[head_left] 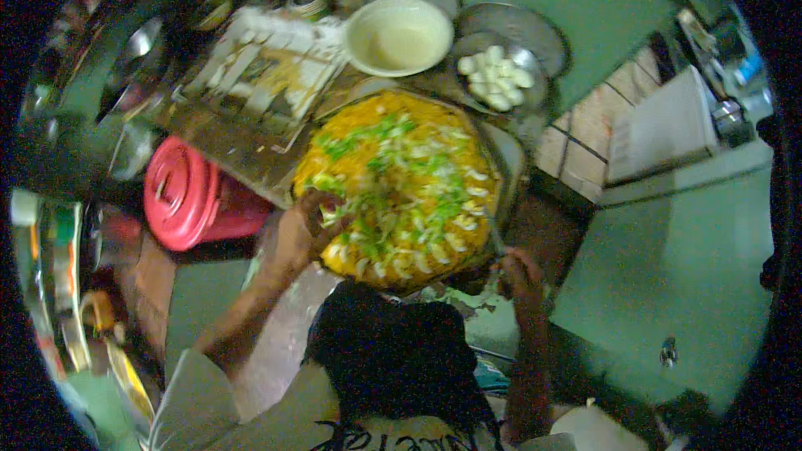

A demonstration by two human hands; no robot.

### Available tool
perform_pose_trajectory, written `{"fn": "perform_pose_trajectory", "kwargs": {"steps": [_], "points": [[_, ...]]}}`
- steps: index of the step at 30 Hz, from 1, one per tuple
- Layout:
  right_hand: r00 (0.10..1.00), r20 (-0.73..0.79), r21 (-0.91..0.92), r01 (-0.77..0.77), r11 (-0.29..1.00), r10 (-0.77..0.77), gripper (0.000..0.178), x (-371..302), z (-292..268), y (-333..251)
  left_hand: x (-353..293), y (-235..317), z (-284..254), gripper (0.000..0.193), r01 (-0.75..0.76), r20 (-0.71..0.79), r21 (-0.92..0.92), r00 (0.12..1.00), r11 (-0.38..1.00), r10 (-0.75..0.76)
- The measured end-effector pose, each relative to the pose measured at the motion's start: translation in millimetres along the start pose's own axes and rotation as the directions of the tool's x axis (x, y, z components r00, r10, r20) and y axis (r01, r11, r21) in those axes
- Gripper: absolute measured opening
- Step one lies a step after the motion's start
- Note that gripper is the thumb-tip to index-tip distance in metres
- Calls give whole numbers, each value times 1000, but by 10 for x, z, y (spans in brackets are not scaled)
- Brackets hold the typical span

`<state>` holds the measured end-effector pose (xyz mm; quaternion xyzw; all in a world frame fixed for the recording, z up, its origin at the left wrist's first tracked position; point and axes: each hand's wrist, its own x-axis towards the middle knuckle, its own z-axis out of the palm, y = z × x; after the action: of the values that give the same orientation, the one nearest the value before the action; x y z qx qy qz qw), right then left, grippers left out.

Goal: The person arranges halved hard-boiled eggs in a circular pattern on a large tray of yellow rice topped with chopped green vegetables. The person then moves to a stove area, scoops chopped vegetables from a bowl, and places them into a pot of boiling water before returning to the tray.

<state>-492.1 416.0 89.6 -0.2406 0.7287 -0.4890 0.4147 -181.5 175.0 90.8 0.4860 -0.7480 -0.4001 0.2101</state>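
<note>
The yellow food (394, 188), lying at 6 o'clock from the white bowl (399, 36), should handle as heavy with a soft, loose topping (447, 179), best supported beneath opposite edges; the left hand (321, 214) bends over its 8-o'clock edge, the right hand (521, 272) sits outside at 4 o'clock, blur leaving both grips indeterminable.

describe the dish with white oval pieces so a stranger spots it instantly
Find the big round spread of yellow food, topped with green and white bits, in mid-view. Just past its far right edge, right of the wide cream bowl, sits a round metal dish. Unlike the grey plate behind it and the bowl beside it, this dish holds a cluster of white oval pieces.
</note>
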Motion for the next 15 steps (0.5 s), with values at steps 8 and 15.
{"fn": "perform_pose_trajectory", "kwargs": {"steps": [8,15], "points": [[956,-280,-44,-105,994,88,33,-671,376,114,2921,1303,1008,29,-703,312,216,707,677,635],[755,-549,299,-225,927,360,34,-1377,1065,297,4145,1291,2269,33,-718,576,605,693,345,433]]}}
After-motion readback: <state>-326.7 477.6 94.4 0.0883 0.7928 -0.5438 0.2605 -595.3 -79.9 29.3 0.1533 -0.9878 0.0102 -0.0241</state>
